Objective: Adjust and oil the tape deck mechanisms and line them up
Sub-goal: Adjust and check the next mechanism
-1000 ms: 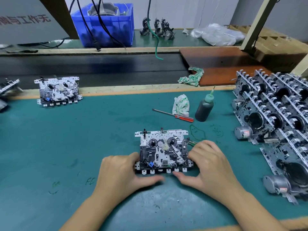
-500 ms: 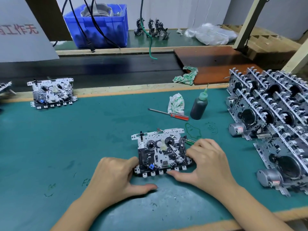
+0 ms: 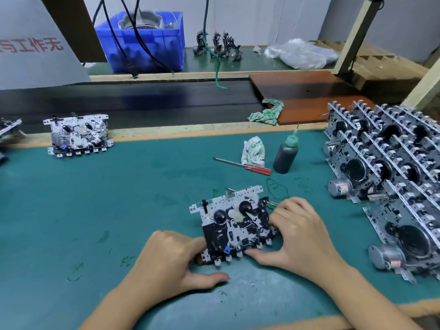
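The green-topped table (image 3: 95, 198) fills most of the frame, and what lies on it suggests the job is well under way but not finished. At the right edge of the frame stands the largest group, a block of lined-up mechanisms (image 3: 390, 177), set on edge in close rows with their round motors facing the lower right. I take these for finished units already put in line, though nothing shows directly that they have been oiled.

In the lower middle of the frame lies the tape deck mechanism (image 3: 234, 226) now in hand, flat on the table and turned a little askew. The left hand (image 3: 166, 263) grips its lower left corner, fingers curled at the edge and thumb stretched out along the table below it. The right hand (image 3: 297, 234) holds its right side, fingers curled over the upper right corner and thumb pressed along the row of tabs at the lower edge. This looks like adjusting or checking, so the unit is probably not ready to join the rows.

At the upper left, near the table's far edge, another mechanism (image 3: 78, 135) lies flat, well apart from the hands; whether it waits for work I cannot tell. A further one is cut off by the left edge.

Above the unit in hand, toward the middle right, the oil bottle (image 3: 285, 156) stands upright and untouched, with a crumpled rag (image 3: 253, 151) and the red-handled screwdriver (image 3: 242, 165) just beside it.
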Tool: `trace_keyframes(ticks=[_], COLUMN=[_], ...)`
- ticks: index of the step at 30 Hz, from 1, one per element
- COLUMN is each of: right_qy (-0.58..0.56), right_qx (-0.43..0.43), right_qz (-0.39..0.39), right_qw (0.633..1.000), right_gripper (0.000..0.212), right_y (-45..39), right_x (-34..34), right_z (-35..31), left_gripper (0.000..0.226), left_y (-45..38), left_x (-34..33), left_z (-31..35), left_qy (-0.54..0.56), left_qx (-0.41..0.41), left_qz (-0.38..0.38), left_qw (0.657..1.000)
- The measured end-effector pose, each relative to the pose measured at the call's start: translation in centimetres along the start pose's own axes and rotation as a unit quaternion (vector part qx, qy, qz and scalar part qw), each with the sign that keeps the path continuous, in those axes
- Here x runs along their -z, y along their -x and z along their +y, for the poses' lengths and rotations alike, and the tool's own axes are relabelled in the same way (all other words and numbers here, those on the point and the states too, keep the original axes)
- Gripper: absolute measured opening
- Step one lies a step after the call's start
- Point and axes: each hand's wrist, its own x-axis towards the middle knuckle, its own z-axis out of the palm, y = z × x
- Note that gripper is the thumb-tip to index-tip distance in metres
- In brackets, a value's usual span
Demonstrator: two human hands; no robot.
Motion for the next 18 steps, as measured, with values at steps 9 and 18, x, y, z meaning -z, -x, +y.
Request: trace_keyframes(ticks=[9, 18], right_qy=[-0.036, -0.107], right_qx=[0.044, 0.040], right_qz=[-0.031, -0.052], right_qw=[0.998, 0.992], right_gripper=[0.053, 0.056], right_y=[0.29, 0.67], right_x=[0.35, 0.30], right_z=[0.69, 0.50], left_gripper=[0.051, 0.054], left_y=[0.26, 0.21], left_x=[-0.21, -0.51], left_z=[0.27, 0.43], left_qy=[0.000, -0.048], left_qx=[0.061, 0.078], left_qz=[0.014, 0.067], left_qw=[0.998, 0.994])
